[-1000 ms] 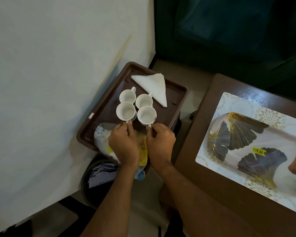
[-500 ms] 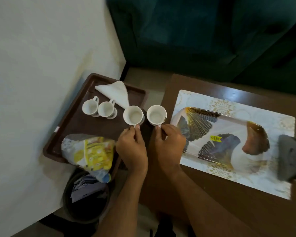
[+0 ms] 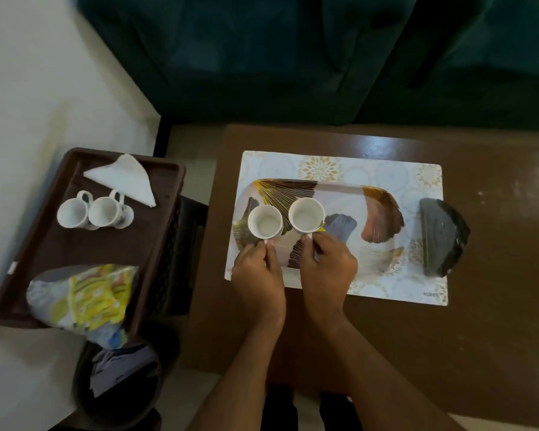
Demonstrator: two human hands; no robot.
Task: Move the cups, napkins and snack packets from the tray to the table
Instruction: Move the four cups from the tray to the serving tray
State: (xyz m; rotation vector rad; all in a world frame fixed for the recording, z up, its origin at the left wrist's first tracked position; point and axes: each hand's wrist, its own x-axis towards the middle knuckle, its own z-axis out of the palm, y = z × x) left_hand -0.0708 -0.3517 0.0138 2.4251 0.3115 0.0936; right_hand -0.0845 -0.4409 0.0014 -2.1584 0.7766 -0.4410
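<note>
Nearest the camera, two bare forearms reach forward over the brown tabletop (image 3: pixel 448 337). The left hand (image 3: pixel 257 278) is closed in a pinch on the handle of a white cup (image 3: pixel 264 221), and the right hand (image 3: pixel 327 269) is pinched the same way on the handle of a second white cup (image 3: pixel 306 216). Both held cups sit just beyond the fingertips, side by side, mouths up and empty, over the patterned serving tray (image 3: pixel 377 213) that lies on a pale placemat (image 3: pixel 417 281); whether their bases touch that tray cannot be told. At the right end of the placemat rests a dark half-round object (image 3: pixel 442 237).

To the left, apart from the tabletop, is the brown tray (image 3: pixel 75 250). At its near end lies a yellow and white snack packet (image 3: pixel 84 297), its lower edge hanging past the tray's rim above a dark bin (image 3: pixel 119 384). Further along the tray, well apart from both hands, two more white cups (image 3: pixel 94 211) stand touching each other, handles pointing away. At the far end of the tray lies a folded white napkin (image 3: pixel 125 178), just beside those cups. Beyond everything runs a dark green sofa (image 3: pixel 293 57).
</note>
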